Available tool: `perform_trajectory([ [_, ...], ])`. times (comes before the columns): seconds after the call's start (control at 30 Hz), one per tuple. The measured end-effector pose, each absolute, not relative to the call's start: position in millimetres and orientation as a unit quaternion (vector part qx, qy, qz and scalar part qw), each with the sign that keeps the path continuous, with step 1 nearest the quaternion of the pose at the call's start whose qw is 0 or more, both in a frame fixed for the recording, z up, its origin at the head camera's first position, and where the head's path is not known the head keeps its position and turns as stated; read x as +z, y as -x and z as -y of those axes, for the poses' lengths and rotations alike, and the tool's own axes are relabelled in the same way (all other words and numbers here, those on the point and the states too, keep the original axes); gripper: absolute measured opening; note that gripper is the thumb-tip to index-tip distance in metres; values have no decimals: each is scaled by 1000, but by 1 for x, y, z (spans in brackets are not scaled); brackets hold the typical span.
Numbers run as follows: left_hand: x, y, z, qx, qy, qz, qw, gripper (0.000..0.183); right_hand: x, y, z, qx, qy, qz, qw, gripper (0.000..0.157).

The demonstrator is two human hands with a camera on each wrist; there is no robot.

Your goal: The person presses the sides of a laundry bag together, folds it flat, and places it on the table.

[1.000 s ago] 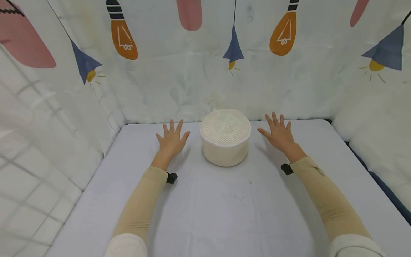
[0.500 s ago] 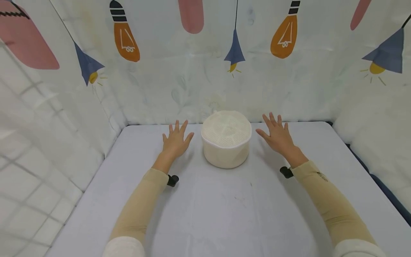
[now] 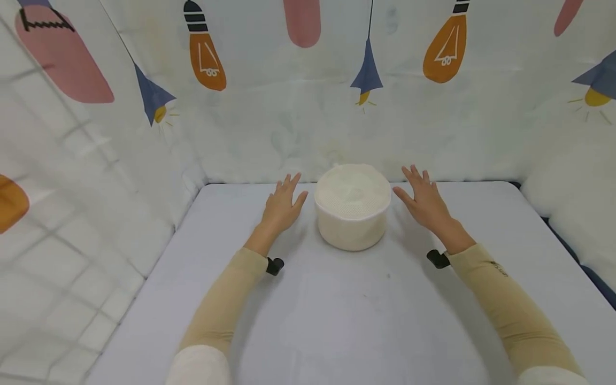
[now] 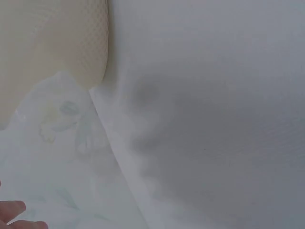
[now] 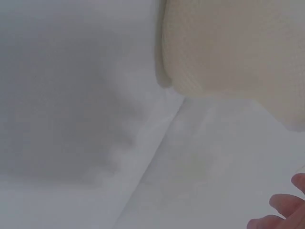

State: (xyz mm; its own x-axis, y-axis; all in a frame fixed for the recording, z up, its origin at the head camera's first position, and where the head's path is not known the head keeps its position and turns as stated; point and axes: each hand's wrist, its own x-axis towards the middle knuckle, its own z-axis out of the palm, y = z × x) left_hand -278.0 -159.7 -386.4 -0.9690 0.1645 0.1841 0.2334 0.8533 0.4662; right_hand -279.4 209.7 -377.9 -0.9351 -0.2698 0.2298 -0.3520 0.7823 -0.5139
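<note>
While nothing is gripped by the extended fingers of the left hand (image 3: 280, 210) or right hand (image 3: 426, 204), the cream round container (image 3: 353, 209) is seen between them, touched by neither; light, fairly stiff handling is expected, best gripped at opposite side walls.

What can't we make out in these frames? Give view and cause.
Underside of the pale basket: head view, hidden against the table.
Left hand beyond a few fingertips: left wrist view, cut off at lower left.
Right hand beyond its fingertips: right wrist view, cut off at lower right.
Dark marking on the right sleeve: head view, too small to read.
Rightmost printed blue lamp: head view, cut off by right edge.
</note>
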Motion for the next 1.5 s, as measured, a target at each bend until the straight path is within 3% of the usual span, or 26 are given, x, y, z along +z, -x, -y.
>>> perform_trajectory([
  [0.33, -378, 274, 150, -278, 117, 950, 78, 61, -366, 275, -196, 306, -173, 935, 40, 84],
  [0.8, -373, 269, 148, -348, 129, 926, 68, 62, -364, 273, -181, 310, -171, 935, 39, 81],
  [1.07, -372, 271, 143, -392, 133, 908, 71, 61, -358, 272, -182, 332, -168, 928, 30, 72],
  [1.5, -374, 272, 135, -503, 98, 858, 28, 56, -353, 274, -184, 382, -139, 914, -1, 64],
])
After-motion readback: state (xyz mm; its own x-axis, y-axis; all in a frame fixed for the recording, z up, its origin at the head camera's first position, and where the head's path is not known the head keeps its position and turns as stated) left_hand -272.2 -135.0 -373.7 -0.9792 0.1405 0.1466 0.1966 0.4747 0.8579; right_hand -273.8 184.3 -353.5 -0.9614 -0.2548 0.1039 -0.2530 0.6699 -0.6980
